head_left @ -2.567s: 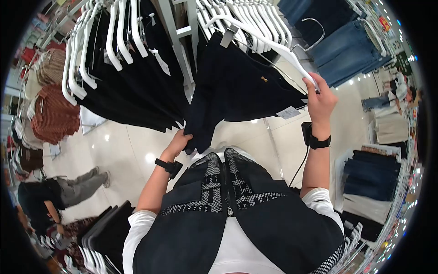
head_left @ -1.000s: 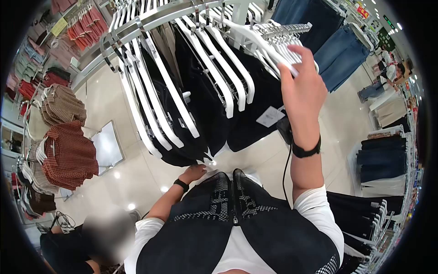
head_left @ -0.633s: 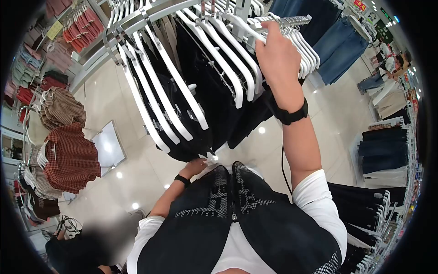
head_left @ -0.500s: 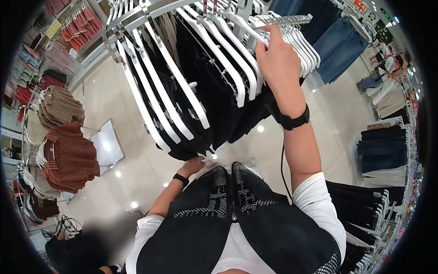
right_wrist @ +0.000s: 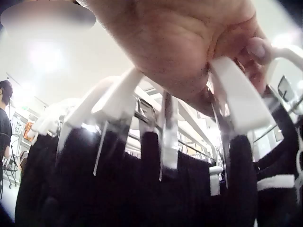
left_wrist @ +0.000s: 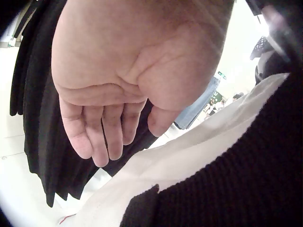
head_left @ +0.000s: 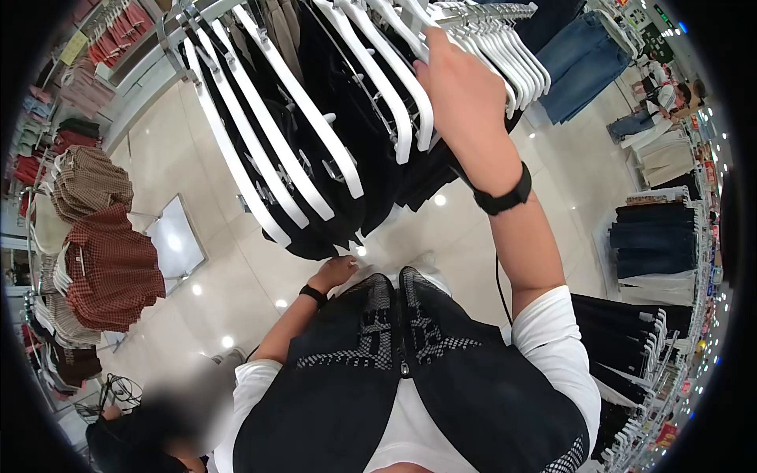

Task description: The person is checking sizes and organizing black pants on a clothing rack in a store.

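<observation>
Your right hand grips a slim white plastic hanger among black cloth garments — best held level, clear of neighbouring white hangers — while your left hand (fingers extended, holding nothing) hangs near the hems.

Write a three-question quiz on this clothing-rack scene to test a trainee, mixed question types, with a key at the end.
1. Multiple choice: Which hand is raised among the white hangers in the head view?
a) the left
b) the right
c) both

2. Fill the gap: In the left wrist view, the palm of the left hand faces the camera and its loosely extended fingers hold ____.

3. True or false: In the head view, the rust-red checked shirts hang to the left of the white hangers.

Key: 1. b, the right hand. 2. nothing. 3. true.
</observation>
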The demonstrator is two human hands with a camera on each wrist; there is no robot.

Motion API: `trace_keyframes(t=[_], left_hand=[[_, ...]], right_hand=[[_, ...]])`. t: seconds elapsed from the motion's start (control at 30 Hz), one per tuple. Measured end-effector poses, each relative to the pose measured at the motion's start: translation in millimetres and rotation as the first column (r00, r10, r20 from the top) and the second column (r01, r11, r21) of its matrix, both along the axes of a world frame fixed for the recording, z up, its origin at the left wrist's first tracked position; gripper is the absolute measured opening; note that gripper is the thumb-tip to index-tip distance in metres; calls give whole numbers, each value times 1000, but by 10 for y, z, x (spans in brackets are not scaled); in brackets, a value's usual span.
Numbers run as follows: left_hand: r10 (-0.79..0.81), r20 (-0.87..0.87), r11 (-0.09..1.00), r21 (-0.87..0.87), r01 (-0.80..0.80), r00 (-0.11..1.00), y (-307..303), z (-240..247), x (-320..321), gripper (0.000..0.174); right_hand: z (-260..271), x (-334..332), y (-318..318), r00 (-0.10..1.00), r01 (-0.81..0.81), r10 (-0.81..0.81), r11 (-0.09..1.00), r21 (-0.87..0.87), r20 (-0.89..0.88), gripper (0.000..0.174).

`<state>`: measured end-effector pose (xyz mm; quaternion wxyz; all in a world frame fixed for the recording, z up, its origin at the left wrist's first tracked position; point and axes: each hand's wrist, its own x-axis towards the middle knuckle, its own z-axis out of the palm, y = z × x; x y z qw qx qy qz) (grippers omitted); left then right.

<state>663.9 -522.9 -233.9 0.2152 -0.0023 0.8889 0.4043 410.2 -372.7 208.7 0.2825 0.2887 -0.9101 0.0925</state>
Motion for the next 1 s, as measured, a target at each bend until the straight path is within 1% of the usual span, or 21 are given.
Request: trace_keyframes(t=[0.03,0.07,0.17,0.2,0.3,0.33,0.43,0.47,0.57,0.6,0.63,0.7,0.73,0.83,0.87,0.97,1.0], left_hand=[[6,9,1000,11,-6,1000,15,6,5,40],[11,17,1000,19,-11,1000,25,15,1,40],[15,5,1000,18,-15,1000,37,1,5,40],[17,-6,1000,13,-17,1000,41,15,5,39],[29,29,999,12,-30,999,40,78,36,40],[25,23,1000,4,-25,999,40,81,39,39],[16,6,1000,7,-16,1000,72,124,55,38],[24,-3,999,23,-24,1000,92,164,49,37],[13,-62,1000,26,-11,998,165,150,-23,37],[4,-85,1000,23,-2,996,207,124,-54,38],[-30,-66,999,14,31,997,241,64,-122,37],[-5,-53,997,80,10,999,327,-232,-197,37],[-42,-48,992,113,47,998,351,-136,-276,38],[32,-7,981,191,-30,999,496,199,-489,40],[53,-90,979,202,-34,995,548,333,-558,36],[54,-156,960,281,-8,986,705,660,-827,30],[68,-213,966,258,-11,975,773,679,-876,29]], right_hand=[[-8,-28,-30,998,29,-31,999,43,52,36],[-31,-27,-47,999,-21,22,999,-47,29,37],[-25,-82,-92,988,-19,5,996,-87,-151,21],[-29,-84,-66,983,-38,7,986,-163,-182,34],[159,-48,33,999,35,-35,988,-152,-1,51],[240,15,76,1000,-16,12,975,-220,-19,50],[486,254,269,997,-58,47,982,-178,-67,58],[451,287,359,987,-105,76,973,-208,-143,58],[182,253,745,967,-135,93,976,-171,-238,55],[142,297,887,985,-118,89,972,-202,-149,63],[88,312,1013,985,-128,97,966,-226,-143,61],[-42,330,1253,986,-144,113,949,-280,-126,55],[-83,346,1370,984,-158,127,947,-278,-126,55],[-177,383,1745,981,-179,154,949,-258,-115,56],[-193,399,1876,977,-181,154,965,-192,-147,57],[-344,348,2290,945,-320,293,923,-215,-147,58],[-415,348,2467,954,-299,282,926,-231,-102,58]])
